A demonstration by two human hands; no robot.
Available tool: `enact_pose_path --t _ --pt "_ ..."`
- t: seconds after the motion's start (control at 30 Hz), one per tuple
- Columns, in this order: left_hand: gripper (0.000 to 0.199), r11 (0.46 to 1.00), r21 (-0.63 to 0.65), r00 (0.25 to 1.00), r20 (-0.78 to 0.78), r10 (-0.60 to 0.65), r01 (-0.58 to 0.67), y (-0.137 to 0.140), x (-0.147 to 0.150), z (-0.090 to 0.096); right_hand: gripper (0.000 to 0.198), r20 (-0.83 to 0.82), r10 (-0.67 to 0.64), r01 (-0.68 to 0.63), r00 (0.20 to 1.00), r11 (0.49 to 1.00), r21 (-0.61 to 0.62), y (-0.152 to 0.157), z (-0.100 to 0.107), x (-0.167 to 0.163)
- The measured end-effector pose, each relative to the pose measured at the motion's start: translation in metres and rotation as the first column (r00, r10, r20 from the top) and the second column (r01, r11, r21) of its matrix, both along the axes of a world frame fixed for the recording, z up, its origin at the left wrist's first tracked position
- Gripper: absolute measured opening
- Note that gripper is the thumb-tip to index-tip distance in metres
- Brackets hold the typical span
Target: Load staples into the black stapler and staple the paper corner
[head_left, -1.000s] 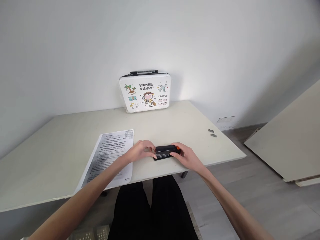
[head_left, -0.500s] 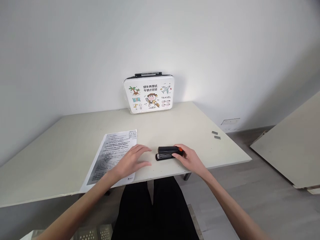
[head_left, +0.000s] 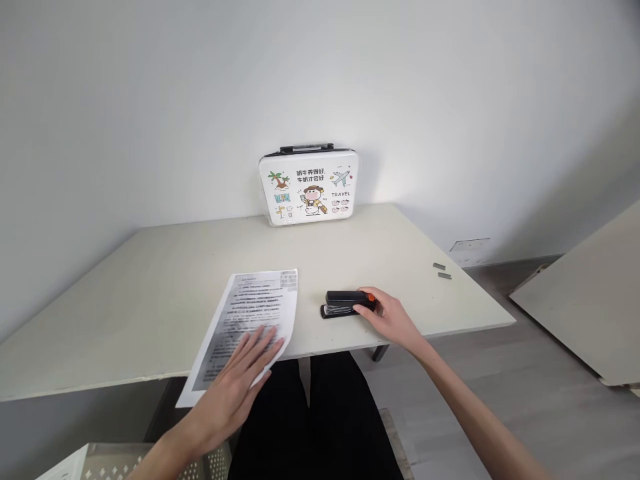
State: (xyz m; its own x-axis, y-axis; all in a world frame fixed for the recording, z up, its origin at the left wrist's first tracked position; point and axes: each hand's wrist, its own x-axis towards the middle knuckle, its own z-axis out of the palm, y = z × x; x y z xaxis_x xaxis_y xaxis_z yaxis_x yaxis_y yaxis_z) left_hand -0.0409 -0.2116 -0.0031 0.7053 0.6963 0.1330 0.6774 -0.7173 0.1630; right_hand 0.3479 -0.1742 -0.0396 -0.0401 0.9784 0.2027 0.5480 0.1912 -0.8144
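Note:
My right hand is wrapped round the rear end of a black stapler, by its orange part. The stapler rests on the table with its front end pointing left and its jaw apart. My left hand holds a printed paper by its lower right edge, fingers on top and thumb below. The paper's right edge curls up, and its lower part hangs past the table's front edge. Whether it is one sheet or several I cannot tell.
A white case with cartoon pictures leans on the wall at the table's back. Two grey strips of staples lie near the right edge. A perforated basket stands below at the lower left.
My left hand has moved down and left from above the table and taken hold of the paper, which has shifted right and towards me. The stapler stays in my right hand.

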Motion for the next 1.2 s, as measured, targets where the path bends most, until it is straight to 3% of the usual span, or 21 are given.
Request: enact_pose_path --t 0.27,0.43,0.53,0.57,0.67,0.77,0.83,0.97,1.2 --pt "0.068 0.985 -0.141 0.995 0.008 -0.095 0.095 -0.038 0.033 0.001 0.041 0.018 -0.022 0.022 1.000 1.000 0.008 -0.001 0.003 -0.002" --pt "0.074 0.959 -0.242 0.989 0.017 -0.150 0.150 -0.042 0.038 0.008 0.040 -0.011 -0.021 0.021 1.000 1.000 0.003 -0.002 0.003 -0.003" --pt "0.106 0.931 -0.300 0.977 0.027 -0.212 0.210 -0.016 0.040 0.016 0.038 -0.016 -0.015 0.015 1.000 1.000 -0.015 -0.002 0.006 -0.002" --pt "0.102 0.932 -0.295 0.977 0.035 -0.210 0.211 -0.002 0.041 0.019 0.038 -0.009 -0.009 0.009 1.000 1.000 -0.023 -0.001 0.008 -0.001" --pt "0.061 0.955 -0.227 0.981 0.082 -0.176 0.191 0.052 0.046 0.019 0.038 0.048 0.012 -0.010 0.999 0.999 -0.047 0.000 0.017 0.000" --pt "0.057 0.934 -0.203 0.955 0.095 -0.280 0.294 0.099 0.055 0.010 0.040 0.100 -0.009 0.015 0.995 0.998 -0.061 0.004 0.029 -0.002" --pt "0.060 0.911 -0.208 0.934 0.083 -0.346 0.356 0.115 0.062 0.002 0.042 0.121 -0.040 0.048 0.992 0.997 -0.061 0.008 0.036 -0.006" --pt "0.062 0.900 -0.215 0.925 0.058 -0.377 0.380 0.114 0.075 -0.007 0.045 0.208 -0.042 0.054 0.977 0.997 -0.052 0.020 0.049 -0.020" --pt "0.056 0.919 -0.172 0.935 0.083 -0.345 0.354 0.098 0.084 -0.009 0.048 0.366 0.089 -0.036 0.926 0.988 -0.149 0.044 0.064 -0.050"
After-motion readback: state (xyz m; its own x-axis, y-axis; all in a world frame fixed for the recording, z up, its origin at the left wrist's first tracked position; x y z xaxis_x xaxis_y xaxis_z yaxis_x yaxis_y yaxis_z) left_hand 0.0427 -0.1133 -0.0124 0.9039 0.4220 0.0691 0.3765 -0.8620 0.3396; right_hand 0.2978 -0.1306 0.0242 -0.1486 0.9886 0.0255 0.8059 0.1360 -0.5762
